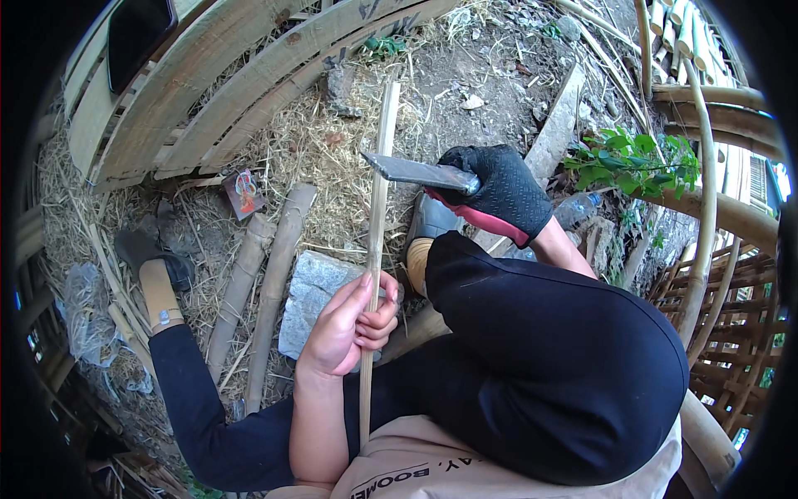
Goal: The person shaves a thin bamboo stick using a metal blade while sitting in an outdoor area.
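Note:
My left hand [353, 324], bare, is closed around the lower part of a long, thin bamboo strip [378, 224]. The strip stands nearly lengthwise in front of me, its near end against my shirt. In a black and red glove, my right hand [499, 191] grips a knife [420, 172] with a broad, flat grey blade. That blade points left and lies across the upper part of the strip; whether it bites into it I cannot tell. The knife's handle is hidden in the glove. Below the strip's middle, beside my left hand, sits a pale stone block [312, 299].
Two bamboo poles [278, 283] lie left of the stone. Wooden slats [224, 91] carry a dark phone [140, 37] at the upper left. A small printed packet [243, 194] rests on straw. A leafy plant [636, 162] and bamboo framework [706, 200] stand at the right.

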{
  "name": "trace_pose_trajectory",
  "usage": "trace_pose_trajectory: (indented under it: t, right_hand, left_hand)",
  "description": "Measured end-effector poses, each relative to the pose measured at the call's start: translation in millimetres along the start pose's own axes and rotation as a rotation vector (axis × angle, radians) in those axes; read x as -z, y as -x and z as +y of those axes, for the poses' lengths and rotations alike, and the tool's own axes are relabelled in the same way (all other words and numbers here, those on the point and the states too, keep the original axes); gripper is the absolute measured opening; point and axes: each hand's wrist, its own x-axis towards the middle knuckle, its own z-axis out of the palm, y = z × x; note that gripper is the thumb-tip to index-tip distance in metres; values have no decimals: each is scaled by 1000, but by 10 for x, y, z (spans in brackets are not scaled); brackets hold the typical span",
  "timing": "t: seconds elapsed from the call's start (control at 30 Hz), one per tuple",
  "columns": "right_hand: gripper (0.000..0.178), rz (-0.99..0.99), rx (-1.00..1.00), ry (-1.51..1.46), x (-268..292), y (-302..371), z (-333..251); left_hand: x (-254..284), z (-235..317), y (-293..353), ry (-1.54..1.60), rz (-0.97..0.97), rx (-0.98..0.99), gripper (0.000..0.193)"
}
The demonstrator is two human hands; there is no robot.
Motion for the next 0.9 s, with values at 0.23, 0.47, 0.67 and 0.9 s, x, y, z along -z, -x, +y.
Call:
trace_pose_trajectory:
  t: [0.23, 0.47, 0.67, 0.9]
  right_hand:
    - [23, -32, 101, 243, -118, 9, 13]
    - [21, -58, 107, 297, -198, -58, 14]
    - [19, 26, 135, 277, -238, -37, 82]
    - [18, 35, 203, 395, -90, -17, 79]
  left_hand:
    - [-159, -84, -8, -54, 147, -127, 38]
    - [-230, -140, 10, -109, 234, -144, 35]
    - [-303, -158, 50, -134, 242, -73, 35]
    - [-161, -174, 34, -69, 181, -70, 40]
